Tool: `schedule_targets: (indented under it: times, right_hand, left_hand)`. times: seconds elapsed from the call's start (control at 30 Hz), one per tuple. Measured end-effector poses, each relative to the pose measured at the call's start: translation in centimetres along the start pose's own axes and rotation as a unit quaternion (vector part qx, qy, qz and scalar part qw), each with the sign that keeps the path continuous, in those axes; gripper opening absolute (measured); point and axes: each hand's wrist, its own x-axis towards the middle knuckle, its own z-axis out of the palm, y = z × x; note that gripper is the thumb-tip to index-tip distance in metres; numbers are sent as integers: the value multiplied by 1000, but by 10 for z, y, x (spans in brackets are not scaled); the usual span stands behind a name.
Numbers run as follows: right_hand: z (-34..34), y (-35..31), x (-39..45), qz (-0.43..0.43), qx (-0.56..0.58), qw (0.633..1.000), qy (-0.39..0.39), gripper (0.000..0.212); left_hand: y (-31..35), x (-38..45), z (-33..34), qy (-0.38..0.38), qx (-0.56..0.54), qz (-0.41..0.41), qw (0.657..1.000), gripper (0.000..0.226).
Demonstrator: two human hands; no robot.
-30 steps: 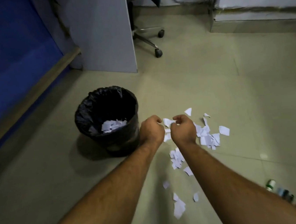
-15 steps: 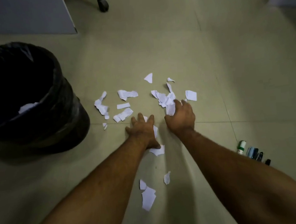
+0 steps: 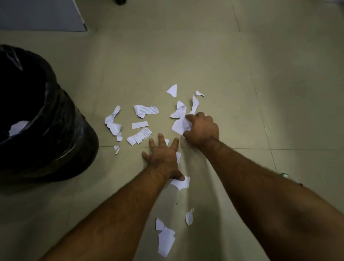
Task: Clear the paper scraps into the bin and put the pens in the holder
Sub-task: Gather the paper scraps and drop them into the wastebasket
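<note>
Scraps [image 3: 141, 111] litter the floor [image 3: 248, 101]; my right hand [image 3: 202, 130] bunches a white clump [image 3: 180, 126], left hand [image 3: 163, 156] flat, fingers spread. Next: carry it to the bin [image 3: 56, 129].

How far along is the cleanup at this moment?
Early. Done: one scrap lies in the bin. In hand: the right hand bunches scraps; the left hand lies flat over others. Left: scattered scraps on the floor; pens barely visible, no holder in view.
</note>
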Motion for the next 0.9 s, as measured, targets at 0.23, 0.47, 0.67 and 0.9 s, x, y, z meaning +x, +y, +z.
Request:
schedule_targets:
  times: [0.23, 0.47, 0.67, 0.9]
  right_hand:
    - [14, 8, -20, 31, 175, 984, 16, 23]
    - [13, 15, -72, 154, 387, 905, 84, 12]
    - [11, 27, -110, 172, 432, 881, 87, 5]
    - [4, 41, -126, 179, 427, 884, 64, 12]
  left_hand:
    - [2, 2, 0, -5, 13, -7, 1000, 132]
    - [-4, -7, 12, 53, 14, 14, 998, 116]
    - [4, -43, 35, 96, -27, 65, 993, 79]
    - [18, -57, 48, -24, 119, 56, 991, 113]
